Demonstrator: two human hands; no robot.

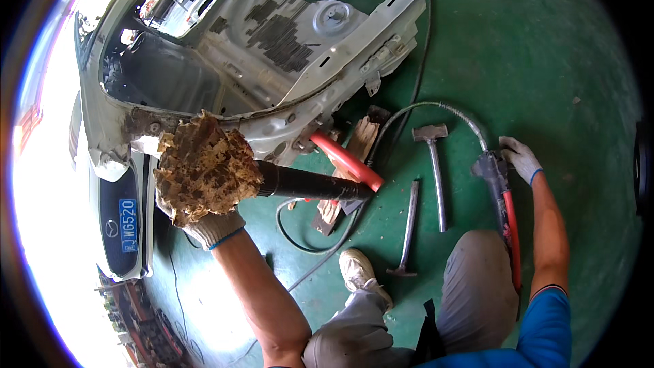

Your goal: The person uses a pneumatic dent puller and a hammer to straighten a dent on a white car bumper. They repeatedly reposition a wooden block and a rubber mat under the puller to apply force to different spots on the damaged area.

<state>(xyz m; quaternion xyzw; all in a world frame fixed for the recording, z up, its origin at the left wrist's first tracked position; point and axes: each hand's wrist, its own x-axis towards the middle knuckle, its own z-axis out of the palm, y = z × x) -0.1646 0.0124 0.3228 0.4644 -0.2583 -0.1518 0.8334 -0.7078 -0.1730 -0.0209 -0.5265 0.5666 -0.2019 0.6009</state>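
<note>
**Gloved left hand [208, 230] at a ragged yellow-brown lump [208, 167], gloved right hand [523, 160] by a pump with a dark head and long red lever [492, 169]**

The lump sits in front of the lower edge of the bare grey metal car body [272, 95], with one end of the thick black tube [313, 182] meeting it. The left hand supports it from behind and below; its fingers are mostly hidden, so how firmly they close cannot be told. The right hand is loosely bent at the pump's head, toward the floor's right side; whether the fingertips grip anything cannot be told.

The step looks like steadying the lump and tube while minding the pump. Done well, the lump should sit squarely on the tube's end, with the left fingers clear of any pinch against the metal. The tube's far end, near the right edge of the splintered wooden board [329, 215], deserves a check for slipping.

As for containers, the nearest thing is the car body's hollow bay; its shaded depth hides whatever is inside. The pump's casing is closed, so its contents are out of sight.
</note>
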